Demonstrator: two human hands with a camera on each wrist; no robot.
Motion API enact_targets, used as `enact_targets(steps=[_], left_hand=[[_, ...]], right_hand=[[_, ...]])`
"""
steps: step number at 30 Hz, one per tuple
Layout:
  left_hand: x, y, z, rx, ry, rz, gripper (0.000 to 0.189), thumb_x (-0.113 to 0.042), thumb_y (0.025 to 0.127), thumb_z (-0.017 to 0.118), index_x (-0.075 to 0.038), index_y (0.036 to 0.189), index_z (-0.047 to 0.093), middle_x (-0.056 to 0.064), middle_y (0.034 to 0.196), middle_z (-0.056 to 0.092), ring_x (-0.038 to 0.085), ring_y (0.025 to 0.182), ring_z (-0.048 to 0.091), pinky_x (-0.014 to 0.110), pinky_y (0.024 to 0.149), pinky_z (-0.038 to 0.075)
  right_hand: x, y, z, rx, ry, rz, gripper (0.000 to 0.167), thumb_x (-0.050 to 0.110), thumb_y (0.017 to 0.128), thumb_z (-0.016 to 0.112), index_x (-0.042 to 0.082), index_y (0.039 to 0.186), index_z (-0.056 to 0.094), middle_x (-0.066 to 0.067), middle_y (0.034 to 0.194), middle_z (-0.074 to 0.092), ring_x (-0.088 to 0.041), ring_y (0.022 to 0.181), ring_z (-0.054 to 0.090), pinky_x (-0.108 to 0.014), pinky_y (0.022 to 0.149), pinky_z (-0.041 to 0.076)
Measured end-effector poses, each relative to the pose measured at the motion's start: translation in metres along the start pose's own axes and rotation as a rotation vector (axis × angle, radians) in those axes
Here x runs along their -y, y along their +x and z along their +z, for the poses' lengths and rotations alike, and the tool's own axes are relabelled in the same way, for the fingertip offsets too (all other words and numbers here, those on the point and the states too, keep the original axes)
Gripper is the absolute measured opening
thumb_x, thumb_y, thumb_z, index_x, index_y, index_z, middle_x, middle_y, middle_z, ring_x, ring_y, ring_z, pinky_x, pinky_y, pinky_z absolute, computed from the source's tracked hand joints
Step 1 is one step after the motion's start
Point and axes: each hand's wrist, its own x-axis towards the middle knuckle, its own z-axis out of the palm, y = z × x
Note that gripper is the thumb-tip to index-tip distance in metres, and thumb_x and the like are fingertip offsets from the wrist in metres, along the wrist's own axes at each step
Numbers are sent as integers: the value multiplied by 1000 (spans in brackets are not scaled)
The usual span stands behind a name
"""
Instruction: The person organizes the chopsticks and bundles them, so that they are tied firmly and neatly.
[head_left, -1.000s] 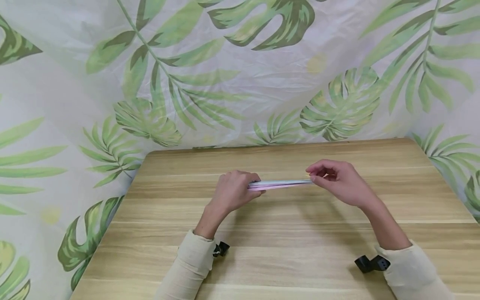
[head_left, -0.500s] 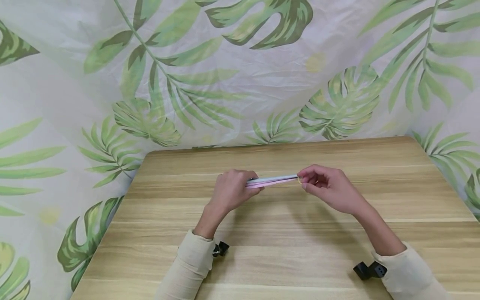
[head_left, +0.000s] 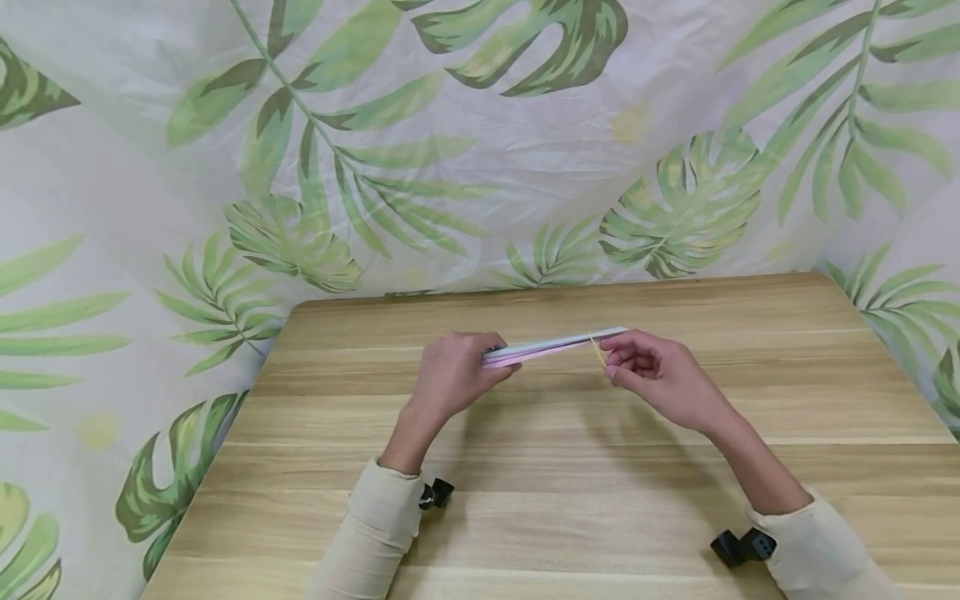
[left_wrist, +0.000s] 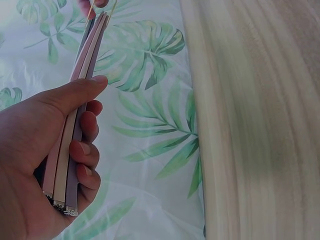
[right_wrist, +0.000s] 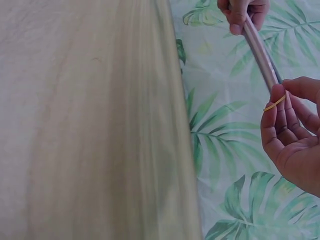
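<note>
My left hand (head_left: 453, 371) grips a bundle of slim, tapering pastel chopsticks (head_left: 540, 347) by the thick end. Pink, cream and purple ones show between thumb and fingers in the left wrist view. The bundle points right, tilted slightly up, above the table. At its thin end my right hand (head_left: 663, 375) holds a thin yellow rubber band (head_left: 597, 352) with curled fingers. The band crosses the bundle just short of the tips and stretches down to the right fingers. In the right wrist view the rubber band (right_wrist: 274, 103) lies across the fingertips, which partly cover the chopstick tips.
A wood-grain table (head_left: 525, 525) lies beneath both hands. Behind it hangs a white cloth (head_left: 525, 167) printed with green leaves. Black camera mounts stick out from both cuffs, the left mount (head_left: 437, 493) and the right mount (head_left: 742, 547), low over the tabletop.
The bundle has shifted left, and its tips have risen past the right fingers. The rubber band, first at the very end, now sits further along the chopsticks, pulled downward by the right hand.
</note>
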Motion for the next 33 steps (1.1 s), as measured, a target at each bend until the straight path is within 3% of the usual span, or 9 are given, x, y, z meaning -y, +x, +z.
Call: enact_targets(steps=[5, 10, 16, 20, 23, 26, 30, 33], left_hand=[[1, 1, -1, -24, -16, 2, 21, -38, 88, 90, -20, 95, 82, -4, 81, 78, 10, 60, 57, 30, 54, 47], [0, 1, -4, -48, -75, -10, 21, -36, 86, 92, -20, 94, 82, -6, 79, 76, 9, 60, 56, 28, 54, 45], [-2, 1, -6, -73, -124, -13, 20, -35, 84, 93, -20, 92, 82, -8, 76, 75, 8, 60, 56, 28, 55, 45], [-3, 1, -6, -68, -148, -29, 19, -34, 85, 92, -19, 92, 83, -7, 77, 75, 7, 60, 56, 27, 56, 45], [-3, 1, -6, -48, -159, -68, 20, -34, 85, 91, -18, 92, 83, -6, 76, 75, 8, 59, 55, 27, 56, 45], [-2, 0, -6, -16, -170, -126, 20, -36, 85, 91, -18, 92, 83, -6, 75, 74, 9, 59, 54, 27, 56, 43], [-1, 1, -5, 49, -191, -204, 20, -37, 85, 91, -20, 91, 83, -6, 73, 71, 10, 59, 53, 28, 55, 41], [0, 1, -4, 95, -200, -245, 20, -39, 86, 91, -22, 90, 82, -7, 71, 67, 11, 60, 51, 28, 53, 40]], right_hand=[[-5, 0, -1, 16, 55, 58, 27, 11, 110, 59, -4, 132, 66, -30, 113, 72, -16, 95, 77, -32, 89, 63], [-11, 2, -2, 41, 88, 97, 31, 11, 112, 56, -9, 135, 63, -28, 112, 76, -11, 91, 78, -28, 87, 63], [-14, 3, 0, 34, 69, 126, 34, 9, 104, 67, -2, 135, 60, -27, 109, 79, -15, 88, 81, -27, 84, 62], [-15, 1, 8, 17, 63, 98, 31, 10, 97, 80, 2, 124, 67, -20, 106, 81, -13, 87, 81, -28, 81, 63], [-13, -1, 15, 20, 8, 30, 22, 15, 91, 86, 8, 110, 76, -7, 104, 83, -10, 89, 79, -26, 78, 62], [-11, -1, 21, 29, -64, -103, 16, 15, 86, 90, 15, 101, 83, -1, 108, 83, -9, 95, 78, -25, 78, 62], [-10, -1, 26, 38, -133, -335, 34, 6, 81, 91, 12, 113, 85, -7, 118, 81, -7, 95, 78, -22, 79, 61], [-10, -1, 28, 38, -155, -442, 56, 0, 79, 90, 10, 133, 77, -12, 122, 79, -5, 86, 78, -20, 78, 61]])
